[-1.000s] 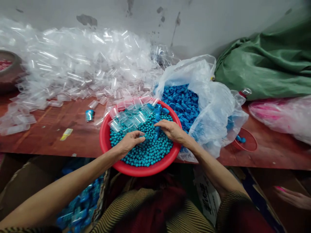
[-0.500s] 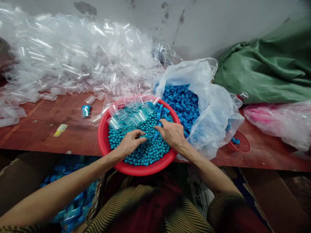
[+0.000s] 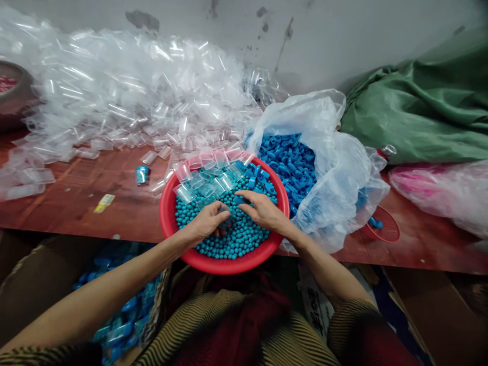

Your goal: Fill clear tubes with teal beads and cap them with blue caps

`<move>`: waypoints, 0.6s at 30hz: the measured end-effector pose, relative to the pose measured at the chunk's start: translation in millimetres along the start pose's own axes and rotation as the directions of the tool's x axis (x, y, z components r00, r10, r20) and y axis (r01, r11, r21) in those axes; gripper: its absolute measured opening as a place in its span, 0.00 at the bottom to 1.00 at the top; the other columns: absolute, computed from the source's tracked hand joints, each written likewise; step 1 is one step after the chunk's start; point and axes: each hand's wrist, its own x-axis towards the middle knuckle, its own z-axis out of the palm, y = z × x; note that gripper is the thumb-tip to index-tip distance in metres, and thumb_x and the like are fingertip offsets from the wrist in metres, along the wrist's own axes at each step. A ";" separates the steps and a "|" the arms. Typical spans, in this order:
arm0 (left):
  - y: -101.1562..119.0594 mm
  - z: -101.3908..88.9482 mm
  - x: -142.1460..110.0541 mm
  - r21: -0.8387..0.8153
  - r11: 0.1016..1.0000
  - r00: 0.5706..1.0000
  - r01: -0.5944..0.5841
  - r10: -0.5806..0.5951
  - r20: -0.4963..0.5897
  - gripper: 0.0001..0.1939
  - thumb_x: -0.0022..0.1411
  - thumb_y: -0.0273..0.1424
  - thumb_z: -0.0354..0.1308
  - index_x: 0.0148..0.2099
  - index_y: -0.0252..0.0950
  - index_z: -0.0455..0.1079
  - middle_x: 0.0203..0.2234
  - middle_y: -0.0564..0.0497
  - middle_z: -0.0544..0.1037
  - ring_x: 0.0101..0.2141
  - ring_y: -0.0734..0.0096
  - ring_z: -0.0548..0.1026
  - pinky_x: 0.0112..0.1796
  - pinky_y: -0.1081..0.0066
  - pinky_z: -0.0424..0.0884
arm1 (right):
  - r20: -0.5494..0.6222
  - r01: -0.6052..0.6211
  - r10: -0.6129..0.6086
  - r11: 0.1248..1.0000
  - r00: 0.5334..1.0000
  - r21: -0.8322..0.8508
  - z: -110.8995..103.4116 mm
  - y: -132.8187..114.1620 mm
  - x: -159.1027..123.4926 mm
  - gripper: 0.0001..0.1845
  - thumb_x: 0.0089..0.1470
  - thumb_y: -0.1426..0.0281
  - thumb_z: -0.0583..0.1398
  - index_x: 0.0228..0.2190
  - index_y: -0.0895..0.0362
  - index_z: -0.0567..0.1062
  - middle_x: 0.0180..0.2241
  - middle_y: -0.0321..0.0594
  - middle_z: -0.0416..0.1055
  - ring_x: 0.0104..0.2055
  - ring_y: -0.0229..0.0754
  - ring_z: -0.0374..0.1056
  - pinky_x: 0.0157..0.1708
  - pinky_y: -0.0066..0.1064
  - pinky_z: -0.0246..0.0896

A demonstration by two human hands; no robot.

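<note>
A red basin (image 3: 166,213) full of small turquoise balls (image 3: 229,249) sits at the table's front edge. My left hand (image 3: 209,221) is over the balls, fingers curled round what looks like a clear plastic cup, mostly hidden by the fingers. Just right of it, my right hand (image 3: 264,210) pinches a blue plastic cap (image 3: 241,200) between thumb and fingers, the two hands a small gap apart. Clear cups (image 3: 213,184) lie on the balls at the back of the basin. Several loose blue caps (image 3: 257,175) rest beside them.
Behind is a large heap of clear cups (image 3: 145,91). A plastic bag (image 3: 331,173) of blue caps (image 3: 285,157) stands right of the basin. One filled cup (image 3: 142,175) stands on the table (image 3: 76,203). Below left, an open carton (image 3: 34,279) holds blue pieces.
My right hand has come left and up from the basin's right side, bringing a blue cap close to my left hand. The whole view has shifted slightly.
</note>
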 end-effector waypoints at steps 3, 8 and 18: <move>-0.6 -0.4 0.2 0.066 0.996 0.998 -0.058 0.059 -0.020 0.12 0.53 0.37 0.55 0.36 0.34 0.61 0.20 0.58 0.68 0.15 0.80 0.65 0.15 0.79 0.57 | 0.078 0.077 -0.081 0.996 0.994 0.049 6.3 4.1 -2.5 0.19 0.55 0.72 0.57 0.50 0.56 0.70 0.48 0.44 0.72 0.50 0.44 0.68 0.51 0.37 0.60; -2.5 -5.0 -1.3 -0.043 0.997 0.998 -0.067 0.067 0.004 0.16 0.53 0.39 0.57 0.39 0.34 0.60 0.21 0.57 0.70 0.16 0.80 0.67 0.16 0.80 0.59 | 0.064 0.039 -0.054 0.977 0.996 0.209 -2.3 7.7 -4.4 0.17 0.56 0.73 0.55 0.47 0.55 0.73 0.47 0.43 0.74 0.49 0.44 0.69 0.50 0.37 0.61; -2.7 5.1 -8.9 -0.194 0.971 0.988 -0.142 0.152 0.039 0.28 0.53 0.42 0.59 0.51 0.37 0.54 0.24 0.57 0.70 0.16 0.77 0.69 0.14 0.78 0.64 | -0.154 -0.019 0.113 0.858 0.982 0.513 18.2 -11.6 -7.1 0.13 0.55 0.71 0.56 0.40 0.55 0.78 0.30 0.36 0.75 0.30 0.37 0.69 0.33 0.29 0.64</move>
